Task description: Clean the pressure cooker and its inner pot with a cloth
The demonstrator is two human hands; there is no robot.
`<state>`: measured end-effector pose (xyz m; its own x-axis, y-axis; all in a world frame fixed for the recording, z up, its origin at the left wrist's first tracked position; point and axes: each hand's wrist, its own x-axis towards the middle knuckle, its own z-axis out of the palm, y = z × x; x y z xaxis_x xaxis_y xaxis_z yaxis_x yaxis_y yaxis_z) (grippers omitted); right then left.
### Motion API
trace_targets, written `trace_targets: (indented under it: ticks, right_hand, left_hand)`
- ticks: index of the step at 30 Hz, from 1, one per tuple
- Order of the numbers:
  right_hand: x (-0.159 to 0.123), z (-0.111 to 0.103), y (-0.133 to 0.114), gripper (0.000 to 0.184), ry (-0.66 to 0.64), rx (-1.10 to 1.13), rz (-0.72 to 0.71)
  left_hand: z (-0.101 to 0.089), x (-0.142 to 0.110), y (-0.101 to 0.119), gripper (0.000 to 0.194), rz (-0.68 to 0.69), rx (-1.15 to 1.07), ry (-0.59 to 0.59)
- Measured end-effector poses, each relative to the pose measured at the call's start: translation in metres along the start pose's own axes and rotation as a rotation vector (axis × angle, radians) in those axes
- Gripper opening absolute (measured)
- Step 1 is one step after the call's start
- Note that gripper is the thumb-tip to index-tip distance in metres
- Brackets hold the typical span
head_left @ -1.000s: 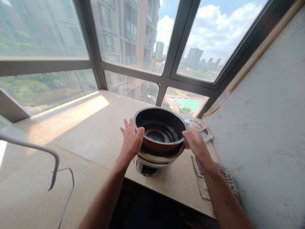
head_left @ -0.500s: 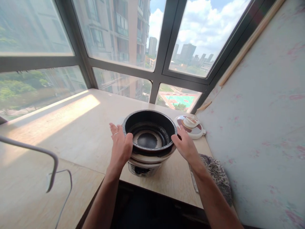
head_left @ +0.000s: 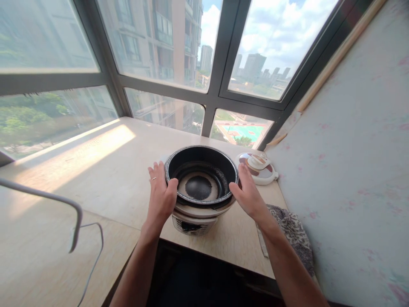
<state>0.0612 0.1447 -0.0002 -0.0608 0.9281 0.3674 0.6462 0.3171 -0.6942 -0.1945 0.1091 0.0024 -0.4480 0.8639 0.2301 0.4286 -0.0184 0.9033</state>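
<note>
- The person's left hand [head_left: 159,194] is at the left side of the black round inner pot with a thin pale rim [head_left: 198,187], its back turned up, its fingers spread and pointing toward the window side, its thumb bent in at the rim.
- A thin silver ring [head_left: 154,178] sits on one of its fingers.
- The right hand [head_left: 251,194] mirrors it on the pot's right, thumb tip at the rim, extended fingers along the outer side; whether either hand pinches the pot cannot be told.
- The left forearm [head_left: 137,264] rises from the bottom edge, left of centre, leaning right; the right forearm [head_left: 290,260] slants up and left from the lower right.
- The inner pot is at the centre of the frame, open side up, above the off-white rounded cooker body with a dark front panel [head_left: 194,225].
- Beyond the right hand lies a white-and-brown round lid [head_left: 263,174]; a grey patterned cloth [head_left: 295,232] lies beside the right forearm.
</note>
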Motion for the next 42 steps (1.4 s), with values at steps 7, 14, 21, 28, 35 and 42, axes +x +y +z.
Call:
trace_targets:
  ticks: [7, 14, 21, 28, 35, 42]
  right_hand:
    - [0.037, -0.018, 0.008, 0.078, 0.009, 0.113, 0.057]
    - [0.048, -0.008, 0.012, 0.048, -0.053, 0.081, -0.013]
    - [0.038, -0.008, 0.011, 0.048, -0.021, 0.052, -0.045]
    - [0.032, -0.004, 0.016, 0.048, 0.007, 0.044, -0.067]
    - [0.028, -0.002, 0.014, 0.047, 0.027, 0.051, -0.092]
    - [0.025, -0.001, 0.014, 0.046, 0.042, 0.069, -0.102]
  left_hand:
    - [-0.016, 0.040, -0.003, 0.065, 0.233, 0.077, 0.008]
    - [-0.017, 0.055, -0.008, 0.050, 0.313, 0.078, -0.185]
    - [-0.013, 0.049, -0.018, 0.047, 0.255, -0.039, -0.131]
    - [-0.014, 0.043, -0.021, 0.056, 0.202, -0.072, -0.114]
    - [-0.014, 0.040, -0.027, 0.052, 0.146, -0.138, -0.087]
    - [-0.012, 0.037, -0.030, 0.043, 0.112, -0.181, -0.037]
